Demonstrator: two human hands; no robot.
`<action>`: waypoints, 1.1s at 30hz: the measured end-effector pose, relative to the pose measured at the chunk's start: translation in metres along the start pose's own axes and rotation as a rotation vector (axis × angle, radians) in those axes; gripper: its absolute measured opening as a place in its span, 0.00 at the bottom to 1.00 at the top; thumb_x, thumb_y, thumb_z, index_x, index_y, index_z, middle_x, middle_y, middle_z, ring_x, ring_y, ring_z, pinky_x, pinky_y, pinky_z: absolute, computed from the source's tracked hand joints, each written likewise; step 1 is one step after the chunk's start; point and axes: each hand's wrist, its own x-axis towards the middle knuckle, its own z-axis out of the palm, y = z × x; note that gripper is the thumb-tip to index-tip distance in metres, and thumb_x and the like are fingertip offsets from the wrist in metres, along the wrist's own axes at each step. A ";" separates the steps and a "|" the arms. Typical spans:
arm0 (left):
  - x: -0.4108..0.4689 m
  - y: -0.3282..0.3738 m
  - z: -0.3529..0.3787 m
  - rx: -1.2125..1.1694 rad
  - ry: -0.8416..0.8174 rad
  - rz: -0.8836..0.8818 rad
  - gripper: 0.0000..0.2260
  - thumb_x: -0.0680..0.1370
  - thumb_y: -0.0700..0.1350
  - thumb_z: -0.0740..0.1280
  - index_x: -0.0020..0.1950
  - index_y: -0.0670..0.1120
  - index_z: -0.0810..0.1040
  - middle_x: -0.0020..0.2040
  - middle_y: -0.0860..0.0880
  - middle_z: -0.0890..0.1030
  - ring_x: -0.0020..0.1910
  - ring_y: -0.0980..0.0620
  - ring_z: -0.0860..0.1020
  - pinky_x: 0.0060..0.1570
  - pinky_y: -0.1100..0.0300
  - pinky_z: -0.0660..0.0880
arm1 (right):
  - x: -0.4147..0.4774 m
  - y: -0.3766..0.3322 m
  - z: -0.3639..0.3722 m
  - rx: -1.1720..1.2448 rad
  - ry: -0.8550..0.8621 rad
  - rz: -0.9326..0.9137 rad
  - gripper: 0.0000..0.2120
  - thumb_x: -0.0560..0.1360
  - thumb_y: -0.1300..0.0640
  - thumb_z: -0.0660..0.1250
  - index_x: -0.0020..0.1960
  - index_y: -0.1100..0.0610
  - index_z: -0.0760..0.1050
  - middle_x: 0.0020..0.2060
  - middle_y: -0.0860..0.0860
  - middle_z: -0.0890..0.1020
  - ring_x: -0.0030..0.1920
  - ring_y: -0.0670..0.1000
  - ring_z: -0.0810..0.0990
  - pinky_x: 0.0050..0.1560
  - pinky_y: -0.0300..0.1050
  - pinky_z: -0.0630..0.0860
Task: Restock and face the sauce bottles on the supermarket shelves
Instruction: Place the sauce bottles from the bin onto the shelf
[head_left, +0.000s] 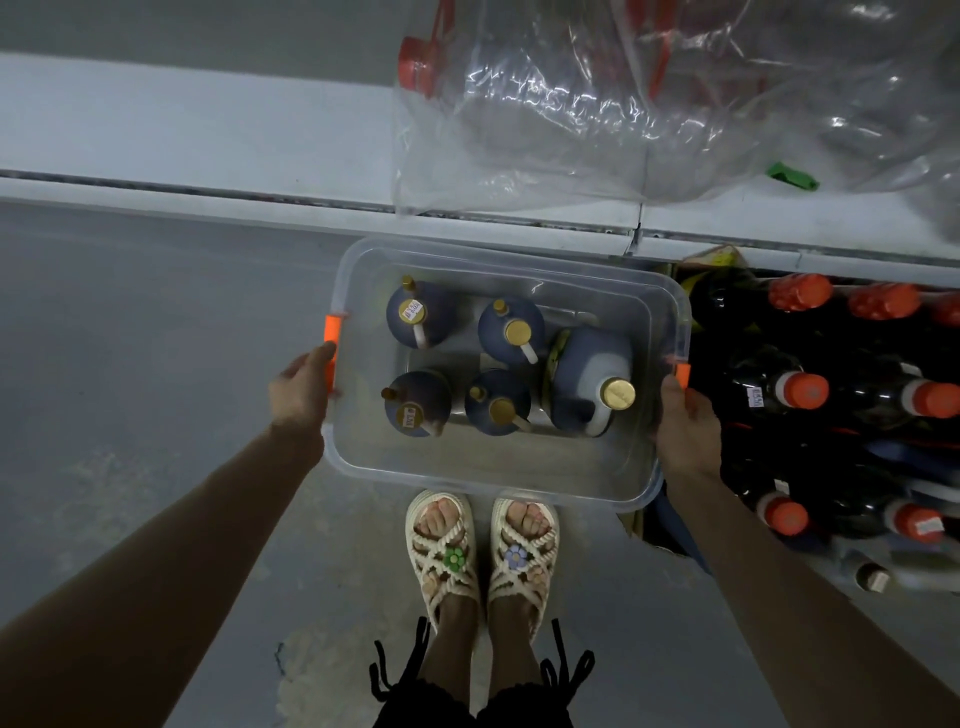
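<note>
As left hand (301, 389), right hand (685, 426) grip tub (467, 475), five bottles (511, 330) inside.

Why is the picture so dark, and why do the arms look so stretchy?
Head view: dim bluish light hides detail in the dark bottles at right; white glare streaks the plastic wrap; the wide lens stretches the forearms toward the corners; the clear tub in the left hand and right hand looks sharp.

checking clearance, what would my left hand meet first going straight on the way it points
The orange clip on the tub: the left hand grips there, so the tub's wall stops it at once.
</note>
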 end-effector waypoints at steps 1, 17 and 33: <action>-0.008 -0.002 0.000 0.023 0.006 0.051 0.14 0.79 0.46 0.64 0.59 0.39 0.78 0.39 0.48 0.76 0.37 0.53 0.73 0.39 0.61 0.70 | -0.009 -0.003 -0.001 0.011 -0.003 -0.035 0.22 0.80 0.44 0.58 0.68 0.57 0.70 0.60 0.56 0.77 0.61 0.57 0.75 0.61 0.50 0.70; -0.077 0.003 0.028 0.128 -0.288 0.304 0.11 0.80 0.48 0.63 0.60 0.45 0.75 0.48 0.52 0.79 0.49 0.53 0.77 0.45 0.63 0.73 | -0.063 -0.043 0.061 0.069 -0.250 -0.364 0.18 0.78 0.54 0.66 0.65 0.60 0.72 0.51 0.43 0.77 0.54 0.44 0.76 0.48 0.21 0.68; -0.033 -0.018 0.052 0.081 -0.437 0.385 0.12 0.80 0.49 0.63 0.62 0.48 0.74 0.55 0.51 0.79 0.58 0.52 0.77 0.53 0.64 0.73 | -0.009 -0.021 0.145 0.060 -0.239 -0.495 0.22 0.77 0.55 0.68 0.69 0.58 0.69 0.67 0.53 0.75 0.67 0.50 0.72 0.68 0.44 0.67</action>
